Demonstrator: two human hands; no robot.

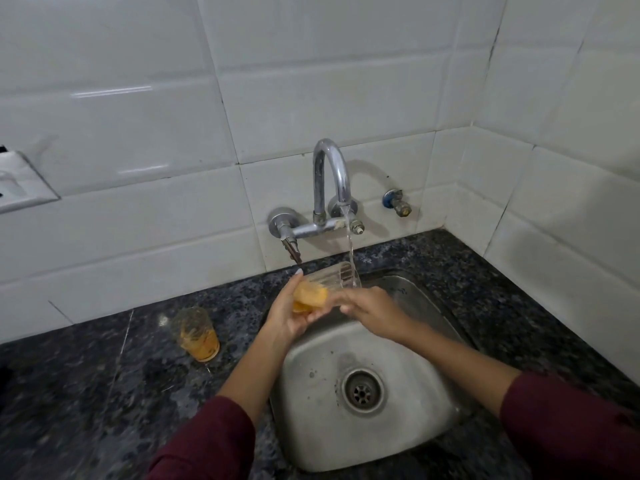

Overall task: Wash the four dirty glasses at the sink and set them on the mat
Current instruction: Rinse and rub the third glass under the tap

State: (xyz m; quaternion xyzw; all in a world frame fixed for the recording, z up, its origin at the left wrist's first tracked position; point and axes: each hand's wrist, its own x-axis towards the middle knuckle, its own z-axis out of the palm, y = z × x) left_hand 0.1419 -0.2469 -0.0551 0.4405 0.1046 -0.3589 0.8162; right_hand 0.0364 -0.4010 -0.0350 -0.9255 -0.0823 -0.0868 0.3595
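- We are rinsing one glass (332, 280) over the sink (408, 441), tilted under the tap's (330, 178) stream.
- Our left hand (294, 311) grips its orange-stained base; our right hand (372, 308) steadies it near the rim.
- Next, we judge, scrub out the residue; another dirty glass (197, 334) waits on the desk (104, 393).

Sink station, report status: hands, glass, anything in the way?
Both hands, left and right, on tilted glass under running tap. Second dirty glass waiting on counter. Nothing blocking.

No readable txt or labels anywhere.
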